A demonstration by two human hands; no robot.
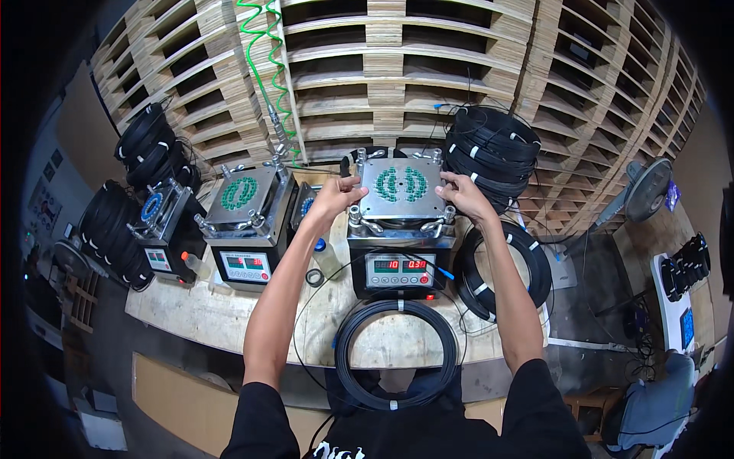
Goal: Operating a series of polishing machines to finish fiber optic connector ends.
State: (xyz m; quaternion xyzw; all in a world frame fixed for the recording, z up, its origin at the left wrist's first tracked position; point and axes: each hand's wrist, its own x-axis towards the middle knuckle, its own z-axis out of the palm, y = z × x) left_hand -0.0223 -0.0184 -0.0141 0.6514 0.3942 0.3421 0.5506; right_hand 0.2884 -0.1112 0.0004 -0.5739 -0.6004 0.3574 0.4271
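Note:
A square metal plate (401,208) lies on top of a polishing machine (358,273) with a lit red display. Green connectors (388,183) sit in it in a rounded ring. My left hand (336,196) grips the left edge of the plate, thumb on its top. On the opposite edge, my right hand (465,196) holds on with thumb and fingers. Clamps (367,227) stand at the plate's corners. Between my forearms, a coil of black cable (342,353) rests at the table's front edge, partly over my lap.
To the left stand a second machine (243,263) with a green-studded plate and a smaller machine (157,258). Black cable coils are stacked behind (489,153) and lie beside my right forearm (541,268). A bottle (327,262) stands near my left forearm. Wooden pallets (386,69) rise behind.

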